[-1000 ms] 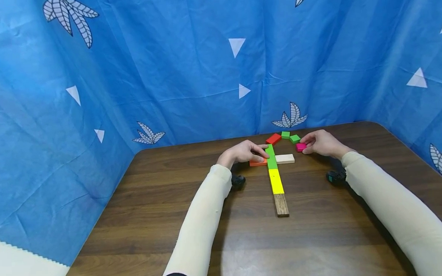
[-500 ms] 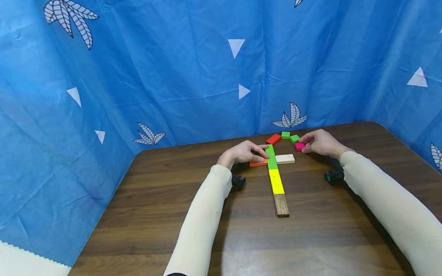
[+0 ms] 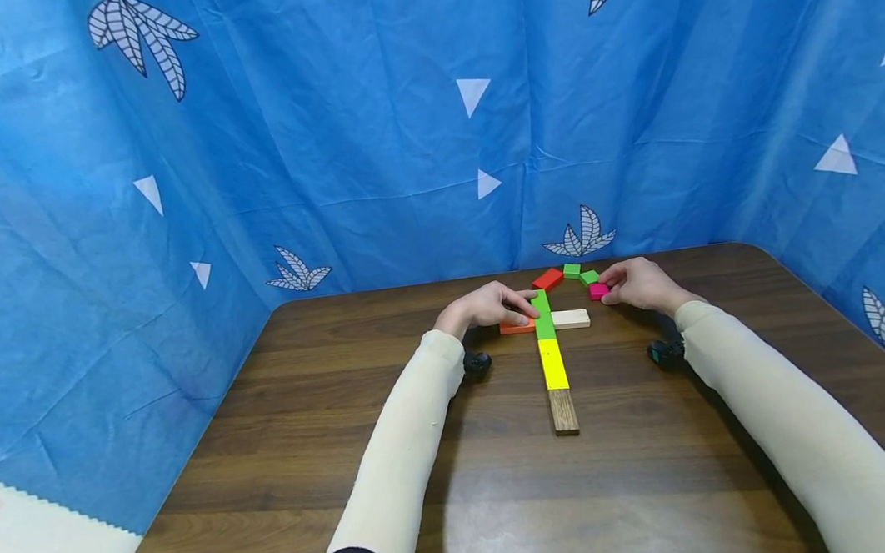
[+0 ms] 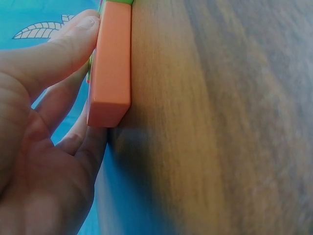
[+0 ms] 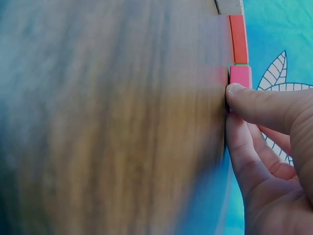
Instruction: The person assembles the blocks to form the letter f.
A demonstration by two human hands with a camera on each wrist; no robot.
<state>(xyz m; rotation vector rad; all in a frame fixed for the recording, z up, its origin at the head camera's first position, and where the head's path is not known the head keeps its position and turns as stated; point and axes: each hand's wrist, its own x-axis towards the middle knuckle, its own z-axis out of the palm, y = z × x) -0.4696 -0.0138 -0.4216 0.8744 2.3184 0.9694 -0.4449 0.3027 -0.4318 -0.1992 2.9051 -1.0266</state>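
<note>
My right hand (image 3: 641, 284) pinches a small pink block (image 3: 596, 291) between thumb and fingers, low at the tabletop. The pink block sits just below a small green block (image 3: 589, 278), at the end of a curve with another green block (image 3: 572, 270) and a red block (image 3: 548, 279). My left hand (image 3: 489, 303) rests its fingertips on a long green block (image 3: 545, 328) and its thumb on an orange block (image 4: 113, 58). Fingers partly cover both. A white block (image 3: 571, 319) lies against the green block's right side.
Below the long green block, a yellow block (image 3: 554, 364) and a brown wooden block (image 3: 564, 412) continue the straight line. All lie flat on the dark wooden table (image 3: 309, 450). A blue patterned curtain (image 3: 376, 146) hangs behind the table's far edge.
My right hand has slid the pink block slightly left and away from me, closer to the small green block. The left hand has stayed in place.
</note>
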